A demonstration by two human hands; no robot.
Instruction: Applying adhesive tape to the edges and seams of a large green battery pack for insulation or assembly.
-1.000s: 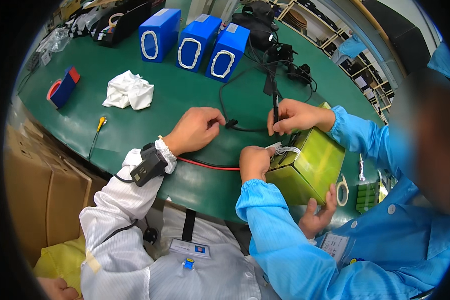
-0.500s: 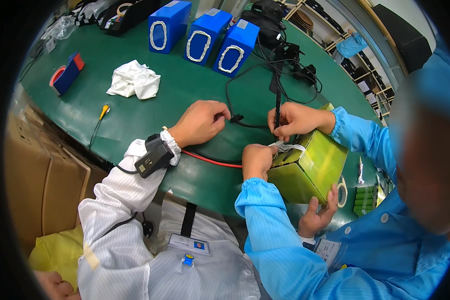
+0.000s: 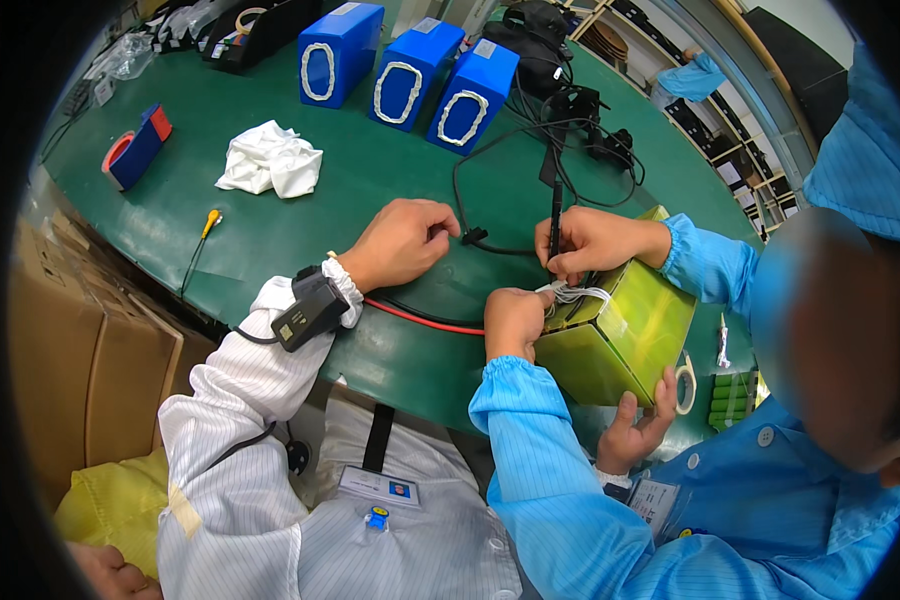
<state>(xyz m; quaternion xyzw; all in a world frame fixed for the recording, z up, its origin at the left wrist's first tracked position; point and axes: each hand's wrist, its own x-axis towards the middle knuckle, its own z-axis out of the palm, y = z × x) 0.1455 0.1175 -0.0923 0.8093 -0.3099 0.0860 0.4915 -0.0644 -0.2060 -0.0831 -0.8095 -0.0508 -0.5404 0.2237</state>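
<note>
My left hand (image 3: 400,240) rests on the green table with its fingers loosely curled. Nothing shows between them; a black cable end (image 3: 473,236) lies just past the fingertips. By the near side of a yellow-green box-shaped pack (image 3: 625,345), my right hand (image 3: 635,435) has thumb and fingers up against its lower edge. A co-worker in blue sleeves has both hands on top of this pack, one (image 3: 600,240) gripping a slim black pen-like tool (image 3: 556,215), the other (image 3: 515,318) beside a bundle of thin white wire (image 3: 575,293).
Three blue blocks (image 3: 338,55) with white rings stand at the back. A crumpled white cloth (image 3: 270,160), a tape dispenser (image 3: 135,148) and a yellow-tipped lead (image 3: 210,222) lie to the left. Red and black cables (image 3: 425,320) run toward the pack. A tape roll (image 3: 685,388) sits at right.
The co-worker's head has shifted to the right and up. A person in blue far behind has moved slightly left. My hands and the pack stay where they were.
</note>
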